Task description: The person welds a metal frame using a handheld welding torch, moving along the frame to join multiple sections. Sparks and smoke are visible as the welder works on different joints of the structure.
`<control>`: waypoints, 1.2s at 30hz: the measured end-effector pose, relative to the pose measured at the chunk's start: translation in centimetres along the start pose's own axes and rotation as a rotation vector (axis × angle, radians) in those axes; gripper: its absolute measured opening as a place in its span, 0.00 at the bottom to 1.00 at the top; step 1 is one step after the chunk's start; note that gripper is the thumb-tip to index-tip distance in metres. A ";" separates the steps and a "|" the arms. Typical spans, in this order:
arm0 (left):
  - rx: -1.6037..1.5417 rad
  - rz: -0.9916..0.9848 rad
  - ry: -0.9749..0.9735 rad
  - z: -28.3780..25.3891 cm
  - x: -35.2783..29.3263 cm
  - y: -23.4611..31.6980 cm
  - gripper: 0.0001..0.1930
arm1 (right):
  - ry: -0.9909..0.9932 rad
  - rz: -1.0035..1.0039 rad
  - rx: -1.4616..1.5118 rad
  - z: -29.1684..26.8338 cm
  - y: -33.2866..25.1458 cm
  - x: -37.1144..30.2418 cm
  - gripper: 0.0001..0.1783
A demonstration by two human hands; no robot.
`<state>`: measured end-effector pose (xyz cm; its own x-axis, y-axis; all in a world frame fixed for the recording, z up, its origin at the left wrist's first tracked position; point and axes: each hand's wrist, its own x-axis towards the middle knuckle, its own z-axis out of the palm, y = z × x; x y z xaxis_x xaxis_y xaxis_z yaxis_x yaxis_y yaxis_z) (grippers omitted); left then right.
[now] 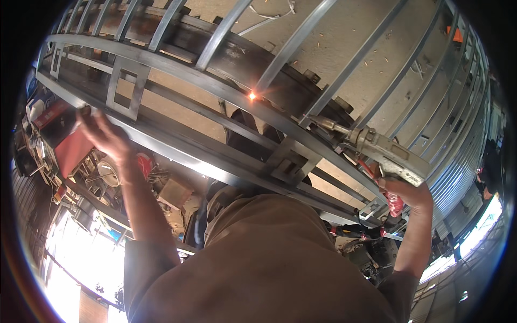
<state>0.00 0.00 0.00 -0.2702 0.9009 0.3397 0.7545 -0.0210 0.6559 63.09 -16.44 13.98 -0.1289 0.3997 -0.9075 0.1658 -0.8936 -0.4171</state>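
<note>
My right hand [410, 192] is wrapped around the handle of a pale metal welding gun [390, 156], red near its grip. Its narrow nozzle points left, close over a steel rail of the frame. An orange-red glowing spot [252, 96] shines on that rail, left of the nozzle, near the foot of an upright bar. My left hand [106, 137] is slightly blurred, with fingers stretched out and apart, at the near rail [177, 156] on the left. I cannot tell whether its fingertips touch the rail. The metal frame [202, 81] runs across in front of my body.
Square steel plates with cut-outs [125, 89] join the near rails. Several parallel upright bars [299, 43] stretch away over the floor [301, 51]. A dark heavy beam [231, 54] lies beneath them. A red and black box [64, 132] and clutter stand at the left.
</note>
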 end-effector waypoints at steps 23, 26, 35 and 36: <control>0.128 0.230 -0.428 6.9 -28.5 19.8 0.20 | -0.041 -0.283 -0.056 -0.9 2.2 3.7 0.17; 0.140 0.239 -0.435 7.1 -28.5 19.7 0.20 | -0.070 -0.287 0.001 -1.1 2.3 3.4 0.17; 0.179 0.258 -0.438 7.2 -28.4 19.8 0.21 | -0.049 -0.256 -0.034 -1.0 2.1 3.9 0.18; 0.183 0.257 -0.442 7.1 -28.4 19.9 0.21 | -0.058 -0.253 -0.029 -0.8 2.1 3.9 0.18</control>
<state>26.93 -22.89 -1.42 0.1844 0.9739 0.1323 0.8656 -0.2247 0.4475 63.76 -16.61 9.52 -0.2258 0.5968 -0.7699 0.1485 -0.7600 -0.6327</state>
